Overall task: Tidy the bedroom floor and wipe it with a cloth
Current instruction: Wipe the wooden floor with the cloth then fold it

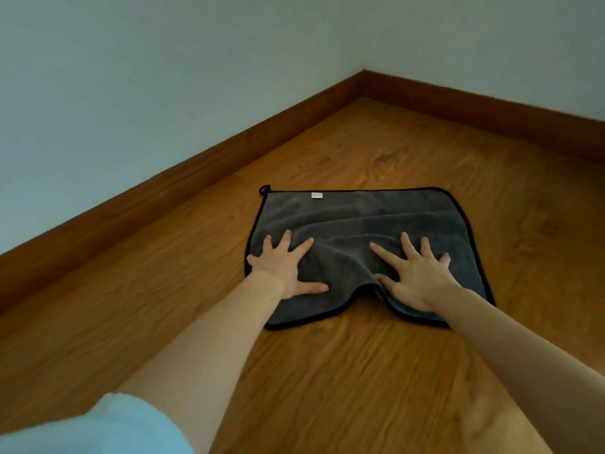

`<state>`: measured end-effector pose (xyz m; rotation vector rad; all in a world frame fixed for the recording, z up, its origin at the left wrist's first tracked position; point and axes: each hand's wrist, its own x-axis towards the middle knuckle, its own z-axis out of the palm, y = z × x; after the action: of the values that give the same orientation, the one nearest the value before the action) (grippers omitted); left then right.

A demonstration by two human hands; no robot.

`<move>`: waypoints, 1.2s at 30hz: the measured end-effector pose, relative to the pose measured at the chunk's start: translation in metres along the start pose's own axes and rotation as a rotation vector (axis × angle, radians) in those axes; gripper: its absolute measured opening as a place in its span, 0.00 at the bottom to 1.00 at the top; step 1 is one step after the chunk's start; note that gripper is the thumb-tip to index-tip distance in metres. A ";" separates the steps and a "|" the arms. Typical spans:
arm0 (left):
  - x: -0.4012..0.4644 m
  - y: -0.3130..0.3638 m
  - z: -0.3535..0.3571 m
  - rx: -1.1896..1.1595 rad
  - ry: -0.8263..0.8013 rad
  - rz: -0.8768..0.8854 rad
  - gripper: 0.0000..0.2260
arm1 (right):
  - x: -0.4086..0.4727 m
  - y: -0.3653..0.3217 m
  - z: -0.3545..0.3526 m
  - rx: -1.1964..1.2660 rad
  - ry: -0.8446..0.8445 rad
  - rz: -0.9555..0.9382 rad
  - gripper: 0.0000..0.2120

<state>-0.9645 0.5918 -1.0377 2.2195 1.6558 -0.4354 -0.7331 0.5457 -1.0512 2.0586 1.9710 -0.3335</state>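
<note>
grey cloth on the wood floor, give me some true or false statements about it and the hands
1. Both hands, left hand and right hand, press flat on the grey black-edged microfibre cloth. True.
2. The cloth is bunched into a ball. False: it lies spread out, lightly wrinkled.
3. The cloth touches the brown wooden skirting board. False: bare brown wood-grain floor lies between them.
4. A small white label sits near the cloth's far edge. True.

Bare wood floor (360,371) lies open all around the cloth (353,231); two walls (131,77) meet behind it.
</note>
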 end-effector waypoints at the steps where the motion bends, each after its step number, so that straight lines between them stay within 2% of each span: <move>1: 0.004 -0.008 -0.003 -0.007 -0.006 -0.011 0.45 | 0.007 -0.007 -0.003 0.002 0.000 -0.004 0.30; 12: 0.016 -0.025 -0.007 -0.052 -0.013 -0.085 0.47 | 0.024 -0.063 -0.017 0.048 -0.051 0.007 0.34; 19: -0.031 -0.098 0.006 -0.083 -0.073 -0.153 0.48 | 0.006 -0.121 -0.009 0.031 -0.049 -0.115 0.31; 26: -0.127 -0.152 0.044 -0.082 -0.122 -0.210 0.48 | -0.047 -0.184 0.016 -0.017 0.021 -0.309 0.29; 31: -0.239 -0.149 0.095 -0.097 -0.128 -0.214 0.48 | -0.109 -0.201 0.041 -0.054 0.068 -0.489 0.29; 34: -0.293 -0.143 0.125 -0.078 -0.196 -0.205 0.49 | -0.157 -0.204 0.050 -0.040 0.024 -0.605 0.29; 36: -0.321 -0.139 0.143 -0.085 -0.232 -0.218 0.48 | -0.191 -0.206 0.060 -0.084 0.064 -0.667 0.29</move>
<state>-1.1920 0.2905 -1.0378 1.8577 1.7593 -0.6393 -0.9465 0.3533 -1.0479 1.3195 2.6156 -0.3043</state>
